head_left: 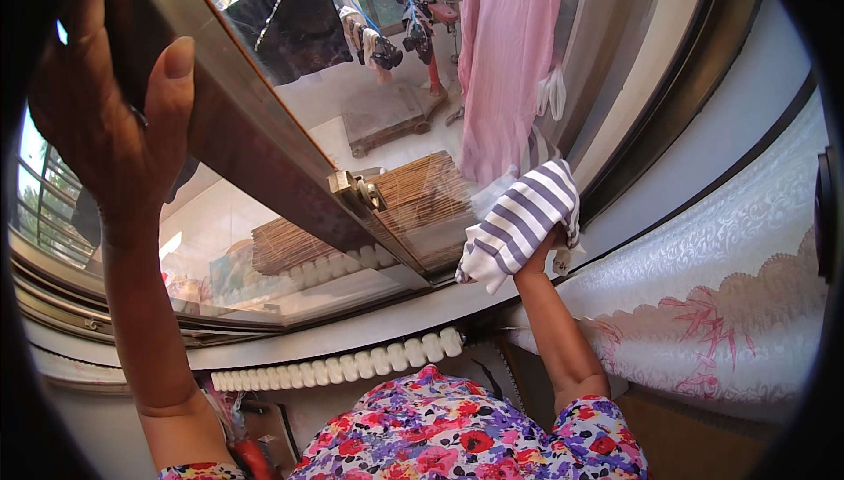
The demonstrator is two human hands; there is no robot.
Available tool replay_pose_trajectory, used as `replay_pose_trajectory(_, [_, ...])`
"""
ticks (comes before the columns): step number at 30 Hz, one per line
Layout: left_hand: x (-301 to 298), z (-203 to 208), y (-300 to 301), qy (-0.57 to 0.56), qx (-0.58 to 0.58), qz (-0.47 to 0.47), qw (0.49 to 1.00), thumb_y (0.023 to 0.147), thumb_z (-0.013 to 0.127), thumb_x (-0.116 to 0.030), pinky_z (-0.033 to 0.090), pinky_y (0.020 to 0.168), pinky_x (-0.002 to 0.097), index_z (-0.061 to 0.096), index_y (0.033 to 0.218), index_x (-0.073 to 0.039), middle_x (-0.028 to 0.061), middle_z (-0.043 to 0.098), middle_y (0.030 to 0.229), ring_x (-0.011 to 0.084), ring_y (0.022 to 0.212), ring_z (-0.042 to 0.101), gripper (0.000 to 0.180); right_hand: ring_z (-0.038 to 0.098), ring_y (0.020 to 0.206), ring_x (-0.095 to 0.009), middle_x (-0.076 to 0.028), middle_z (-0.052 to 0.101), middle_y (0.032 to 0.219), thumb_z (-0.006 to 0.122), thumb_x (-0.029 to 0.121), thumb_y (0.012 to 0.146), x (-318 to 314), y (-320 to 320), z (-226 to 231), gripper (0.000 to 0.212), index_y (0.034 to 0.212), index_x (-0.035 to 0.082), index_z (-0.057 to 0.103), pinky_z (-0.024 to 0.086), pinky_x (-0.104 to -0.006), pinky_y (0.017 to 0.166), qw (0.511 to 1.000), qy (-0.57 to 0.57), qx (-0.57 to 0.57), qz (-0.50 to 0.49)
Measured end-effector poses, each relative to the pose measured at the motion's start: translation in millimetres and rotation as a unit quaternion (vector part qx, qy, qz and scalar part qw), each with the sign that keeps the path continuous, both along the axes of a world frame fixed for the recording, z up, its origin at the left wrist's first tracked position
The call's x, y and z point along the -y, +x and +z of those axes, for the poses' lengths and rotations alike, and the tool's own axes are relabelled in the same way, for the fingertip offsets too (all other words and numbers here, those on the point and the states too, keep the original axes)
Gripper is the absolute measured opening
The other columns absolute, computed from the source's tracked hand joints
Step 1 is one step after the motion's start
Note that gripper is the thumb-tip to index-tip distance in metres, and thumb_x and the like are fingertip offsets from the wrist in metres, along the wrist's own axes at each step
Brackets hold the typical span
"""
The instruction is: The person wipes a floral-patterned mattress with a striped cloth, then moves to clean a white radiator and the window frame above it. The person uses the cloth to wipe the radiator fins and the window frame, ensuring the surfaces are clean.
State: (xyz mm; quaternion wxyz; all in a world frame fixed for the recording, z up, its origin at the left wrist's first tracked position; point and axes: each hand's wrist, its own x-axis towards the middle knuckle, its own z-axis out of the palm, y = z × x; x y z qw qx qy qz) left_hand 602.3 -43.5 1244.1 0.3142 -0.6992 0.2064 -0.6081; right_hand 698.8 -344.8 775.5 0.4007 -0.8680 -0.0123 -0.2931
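Note:
My left hand [132,120] is raised at the upper left, stretched out against the metal window frame [255,120] with its thumb apart from the other fingers. Under my right hand [538,260] a white and dark-grey striped cloth [523,216] is pressed to the lower part of the window glass [352,102]. The cloth covers most of that hand's fingers; a small white tag shows by the wrist. A metal window latch [356,190] sits on the frame between my two hands.
White curtain [686,304] with pink embroidery hangs at the right. A white ribbed radiator [343,367] runs below the sill. Beyond the glass are a pink cloth [510,49], dark hanging laundry [290,32], a rolled bamboo blind [413,199] and a low wheeled platform [387,120].

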Motion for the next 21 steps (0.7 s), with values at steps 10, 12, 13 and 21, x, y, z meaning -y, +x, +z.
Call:
replay_pose_trajectory(10, [-24.3, 2.6, 3.9, 0.057, 0.118, 0.049, 0.990, 0.081, 0.055, -0.038, 0.028, 0.103, 0.0503, 0.041, 0.139, -0.007, 0.0283, 0.035, 0.140, 0.0393, 0.127, 0.039, 0.067, 0.059, 0.095, -0.037, -0.018, 0.059, 0.109, 0.066, 0.008, 0.073, -85.3, -29.1, 247.9, 0.037, 0.110, 0.006, 0.062, 0.049, -0.0439, 0.080, 0.909, -0.137, 0.379, 0.109])
replay_pose_trajectory(12, [-24.1, -0.4, 10.2, 0.050, 0.090, 0.066, 0.992, 0.077, 0.055, -0.037, 0.023, 0.106, 0.0541, 0.041, 0.139, -0.006, 0.0309, 0.028, 0.143, 0.0436, 0.130, 0.034, 0.071, 0.055, 0.103, -0.033, -0.016, 0.056, 0.115, 0.063, 0.012, 0.077, -92.2, -28.1, 188.2, 0.041, 0.117, 0.008, 0.057, 0.047, -0.0421, 0.085, 0.914, -0.159, 0.351, 0.126])
replay_pose_trajectory(13, [-23.1, -1.1, 15.9, 0.056, 0.095, 0.061, 0.992, 0.078, 0.055, -0.037, 0.024, 0.106, 0.0536, 0.042, 0.139, -0.005, 0.0310, 0.029, 0.143, 0.0430, 0.130, 0.035, 0.070, 0.052, 0.107, -0.032, -0.015, 0.055, 0.119, 0.061, 0.014, 0.079, -91.9, -33.8, 150.1, 0.042, 0.120, 0.009, 0.054, 0.045, -0.0411, 0.088, 0.922, -0.174, 0.314, 0.141])
replay_pose_trajectory(21, [-33.9, -1.3, 6.9, 0.066, 0.146, 0.023, 0.987, 0.073, 0.060, -0.035, 0.021, 0.105, 0.0564, 0.043, 0.138, -0.009, 0.0291, 0.030, 0.144, 0.0421, 0.131, 0.034, 0.072, 0.059, 0.101, -0.035, -0.012, 0.061, 0.112, 0.053, 0.004, 0.075, -56.6, -148.7, -64.4, 0.039, 0.110, 0.013, 0.066, 0.046, -0.0404, 0.087, 0.879, -0.117, -0.403, 0.228])
